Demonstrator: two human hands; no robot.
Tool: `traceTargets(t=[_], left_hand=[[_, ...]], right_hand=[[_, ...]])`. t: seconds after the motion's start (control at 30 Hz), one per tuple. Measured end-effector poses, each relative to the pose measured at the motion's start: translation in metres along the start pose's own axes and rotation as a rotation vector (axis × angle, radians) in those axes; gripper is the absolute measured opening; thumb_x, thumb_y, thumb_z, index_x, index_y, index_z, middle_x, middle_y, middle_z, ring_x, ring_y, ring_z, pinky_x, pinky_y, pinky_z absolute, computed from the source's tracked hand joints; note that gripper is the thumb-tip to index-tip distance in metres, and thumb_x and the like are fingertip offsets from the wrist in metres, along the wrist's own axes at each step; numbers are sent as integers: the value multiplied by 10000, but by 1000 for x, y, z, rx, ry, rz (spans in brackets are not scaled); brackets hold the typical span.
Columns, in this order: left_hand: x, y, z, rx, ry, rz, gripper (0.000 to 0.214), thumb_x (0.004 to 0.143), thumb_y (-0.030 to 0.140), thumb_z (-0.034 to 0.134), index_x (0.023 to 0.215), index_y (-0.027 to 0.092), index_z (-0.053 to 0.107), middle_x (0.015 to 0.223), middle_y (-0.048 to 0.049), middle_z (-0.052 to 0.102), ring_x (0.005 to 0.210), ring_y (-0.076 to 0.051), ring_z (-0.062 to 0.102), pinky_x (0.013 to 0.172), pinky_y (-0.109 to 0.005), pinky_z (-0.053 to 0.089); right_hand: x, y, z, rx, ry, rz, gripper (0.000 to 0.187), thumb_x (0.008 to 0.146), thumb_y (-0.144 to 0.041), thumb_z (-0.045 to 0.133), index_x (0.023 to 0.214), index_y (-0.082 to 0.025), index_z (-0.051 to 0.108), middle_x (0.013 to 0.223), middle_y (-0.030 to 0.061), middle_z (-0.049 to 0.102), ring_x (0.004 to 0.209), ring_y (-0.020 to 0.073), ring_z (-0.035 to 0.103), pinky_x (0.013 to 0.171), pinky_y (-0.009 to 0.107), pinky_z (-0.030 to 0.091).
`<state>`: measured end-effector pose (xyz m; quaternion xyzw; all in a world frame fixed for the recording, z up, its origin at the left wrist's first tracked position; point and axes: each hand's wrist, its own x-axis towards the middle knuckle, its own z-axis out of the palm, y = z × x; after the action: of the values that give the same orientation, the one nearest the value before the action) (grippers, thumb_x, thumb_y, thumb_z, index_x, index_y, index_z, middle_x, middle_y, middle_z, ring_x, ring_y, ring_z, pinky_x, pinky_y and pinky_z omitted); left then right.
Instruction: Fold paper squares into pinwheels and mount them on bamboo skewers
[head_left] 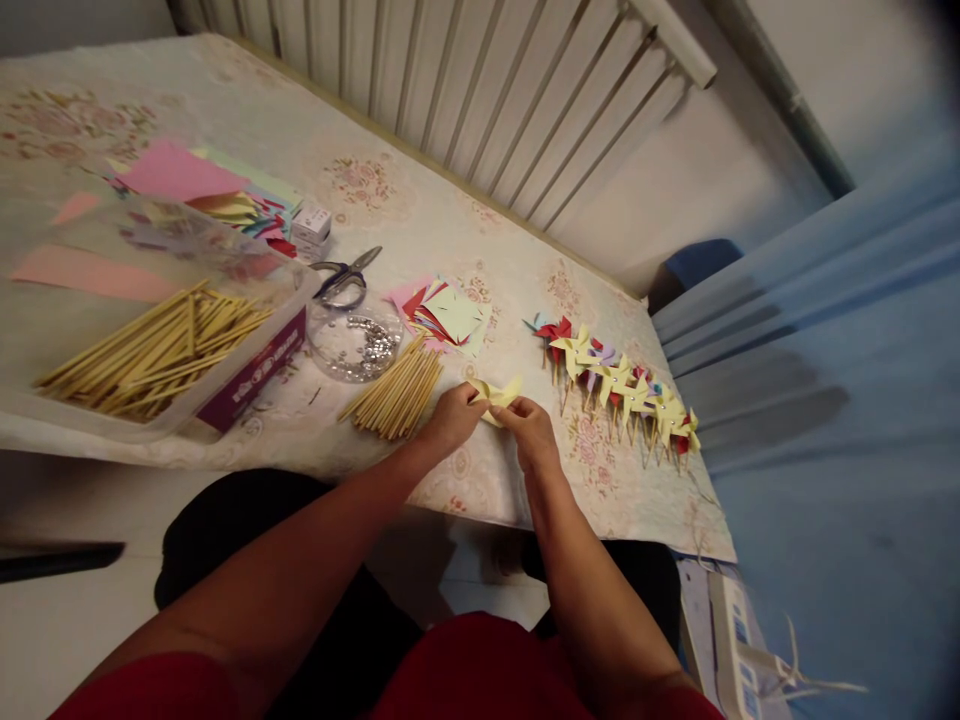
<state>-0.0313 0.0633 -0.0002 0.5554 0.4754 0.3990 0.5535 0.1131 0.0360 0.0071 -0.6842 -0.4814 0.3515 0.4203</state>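
Note:
Between my two hands, just above the tablecloth, is a pale yellow paper pinwheel [504, 393] with its corners curled up. My left hand [454, 418] pinches its left side. On the right side, my right hand [531, 428] grips it with thumb and fingers. Close to my left hand lies a fanned bundle of thin wooden sticks [397, 392]. A stack of coloured paper squares with slits [450, 315] sits just beyond. Off to the right, a row of pinwheels on sticks [622, 385] in yellow, red and purple lies on the table.
A round clear dish of small shiny metal pieces [352, 345] stands beside scissors [349, 278]. At left is a clear plastic bin of sticks [292, 330], with coloured paper sheets [180, 172] and a small white box [310, 222] behind. A radiator [450, 90] and blue curtain [825, 400] border the table.

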Motion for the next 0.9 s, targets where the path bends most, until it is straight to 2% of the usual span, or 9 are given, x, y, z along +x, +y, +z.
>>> traceTargets(t=[0.1, 0.23, 0.37, 0.63, 0.9], left_hand=[[0, -1, 1, -11, -4, 11, 120, 751, 245, 533, 673, 154, 525, 618, 48, 452, 619, -107, 416, 556, -229, 316], [2, -6, 2, -75, -2, 12, 116, 732, 250, 555, 754, 139, 582, 676, 28, 539, 663, -117, 476, 586, -225, 365], [4, -9, 3, -136, 29, -3, 159, 708, 238, 585, 825, 134, 613, 727, 8, 604, 710, -131, 530, 634, -234, 418], [2, -6, 3, -106, -1, -19, 134, 707, 256, 589, 723, 124, 606, 656, 1, 588, 676, -136, 532, 621, -247, 429], [2, -6, 3, -124, -38, -13, 128, 702, 258, 580, 710, 132, 600, 651, 2, 581, 674, -138, 535, 611, -244, 424]], right_hand=[[-1, 3, 1, 154, -51, 61, 301, 615, -404, 746, 749, -150, 656, 645, -29, 614, 573, 107, 501, 579, 235, 397], [-3, -1, 4, 295, -60, 99, 274, 587, -344, 764, 769, -158, 681, 670, -30, 650, 599, 113, 536, 617, 243, 411], [-4, -7, 6, 303, -58, 123, 270, 573, -339, 770, 762, -164, 690, 677, -22, 668, 612, 129, 562, 639, 261, 431], [-6, -14, 4, 311, -89, 137, 257, 557, -336, 765, 746, -179, 689, 701, -20, 688, 637, 139, 587, 684, 280, 459], [-6, -17, 1, 340, -139, 148, 298, 550, -341, 763, 802, -190, 713, 754, 1, 718, 710, 178, 635, 725, 315, 492]])
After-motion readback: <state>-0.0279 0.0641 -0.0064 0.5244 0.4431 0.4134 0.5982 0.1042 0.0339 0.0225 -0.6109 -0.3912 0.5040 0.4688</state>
